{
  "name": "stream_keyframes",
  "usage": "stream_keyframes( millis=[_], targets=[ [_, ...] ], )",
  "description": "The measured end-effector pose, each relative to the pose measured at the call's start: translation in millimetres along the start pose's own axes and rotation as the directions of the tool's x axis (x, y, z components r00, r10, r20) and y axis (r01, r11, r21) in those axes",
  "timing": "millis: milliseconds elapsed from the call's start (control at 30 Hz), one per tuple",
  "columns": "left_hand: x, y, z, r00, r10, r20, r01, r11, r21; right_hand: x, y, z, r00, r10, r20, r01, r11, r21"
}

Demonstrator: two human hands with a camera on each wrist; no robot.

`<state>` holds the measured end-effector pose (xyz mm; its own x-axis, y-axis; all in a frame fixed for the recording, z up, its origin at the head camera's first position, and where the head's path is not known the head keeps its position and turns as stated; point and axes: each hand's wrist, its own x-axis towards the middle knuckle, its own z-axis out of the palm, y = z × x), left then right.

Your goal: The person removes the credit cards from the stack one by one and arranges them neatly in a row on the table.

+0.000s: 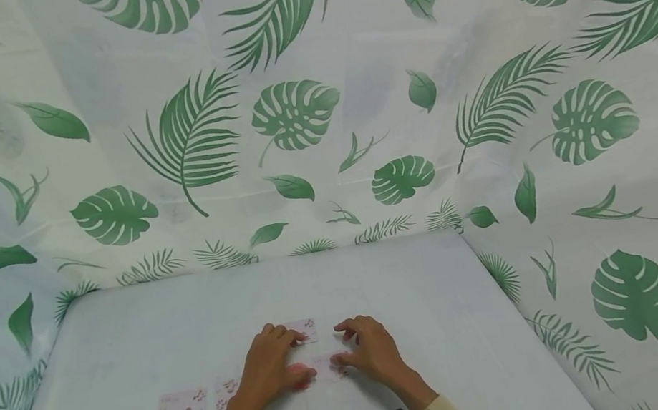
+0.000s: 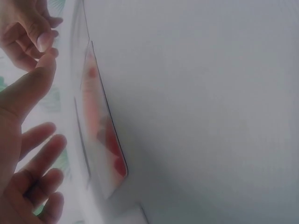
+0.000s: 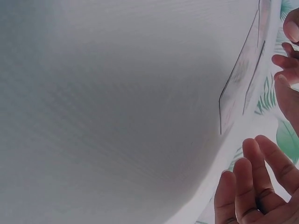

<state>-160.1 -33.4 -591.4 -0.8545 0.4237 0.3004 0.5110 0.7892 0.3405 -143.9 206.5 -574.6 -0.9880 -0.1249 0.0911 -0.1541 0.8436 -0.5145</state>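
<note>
In the head view my left hand (image 1: 267,364) hovers over the middle of the white table, fingers loosely bent. It partly covers a flat card with a red patch (image 1: 300,377), seen large as the red-printed card (image 2: 111,140) in the left wrist view. Just beyond its fingertips lies a pale pink card (image 1: 305,328). My right hand (image 1: 372,351) faces it from the right, thumb and fingers apart. Another pale card (image 1: 328,370) lies between the two thumbs. Neither hand shows anything in its grasp.
Left of my hands lie a pink-printed card (image 1: 180,408) and another card (image 1: 224,391), the latter partly behind my left wrist. The white-covered table (image 1: 380,276) meets a leaf-patterned sheet (image 1: 353,193) at its back and sides.
</note>
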Motion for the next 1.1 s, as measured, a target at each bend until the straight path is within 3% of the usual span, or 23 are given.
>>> stream_keyframes(
  millis=[200, 733, 1100],
  targets=[
    [-0.4, -3.7, -4.2, 1.0, -0.016, 0.015, 0.017, 0.999, -0.041, 3.9, -4.4, 2.0, 1.0, 0.012, 0.006, -0.012, 1.0, 0.011],
    [2.0, -18.4, -10.7, 0.999, -0.046, 0.014, 0.046, 0.999, 0.008, 18.3, -8.7, 11.6, 1.0, 0.006, 0.007, -0.006, 1.0, 0.003],
    [8.9, -27.9, -12.7, 0.997, -0.075, 0.02, 0.075, 0.997, -0.023, 28.8, -14.6, 16.7, 0.998, 0.044, 0.036, -0.044, 0.999, -0.016]
  ],
)
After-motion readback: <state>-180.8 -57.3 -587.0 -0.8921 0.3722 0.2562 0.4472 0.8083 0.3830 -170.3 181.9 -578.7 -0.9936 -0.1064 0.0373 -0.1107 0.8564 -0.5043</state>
